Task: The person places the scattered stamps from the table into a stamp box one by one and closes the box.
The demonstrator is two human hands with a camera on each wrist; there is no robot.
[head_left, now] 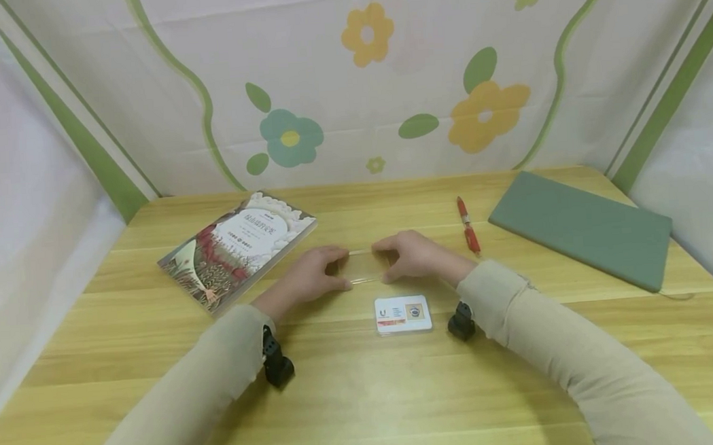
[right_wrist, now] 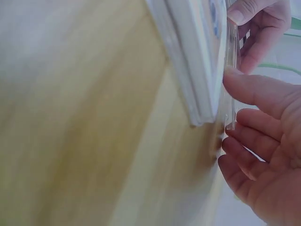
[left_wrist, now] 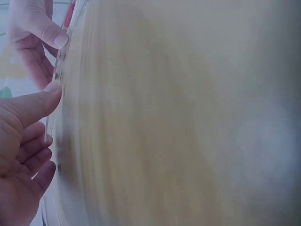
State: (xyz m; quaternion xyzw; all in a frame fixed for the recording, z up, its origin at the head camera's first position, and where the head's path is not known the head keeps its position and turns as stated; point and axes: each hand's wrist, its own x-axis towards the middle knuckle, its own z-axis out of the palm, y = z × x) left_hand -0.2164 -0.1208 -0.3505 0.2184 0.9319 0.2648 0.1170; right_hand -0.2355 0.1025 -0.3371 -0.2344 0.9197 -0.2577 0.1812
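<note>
Both hands hold a clear, flat rectangular plastic lid [head_left: 363,280] level between them, just above the table's middle. At its left end my left hand [head_left: 312,274] pinches it between thumb and fingers. The right hand [head_left: 418,254] grips the opposite end the same way. In the right wrist view the lid [right_wrist: 231,56] appears as a thin transparent edge between thumb and fingertips. Closer to me lies a small clear case of white cards [head_left: 402,315], its top card printed with text and a little picture. The case does not touch either hand.
A paperback book [head_left: 238,247] lies at an angle on the left. Right of the hands are a red pen [head_left: 468,226] and a green notebook [head_left: 584,229]. A flowered curtain [head_left: 335,81] hangs behind the wooden table [head_left: 355,399].
</note>
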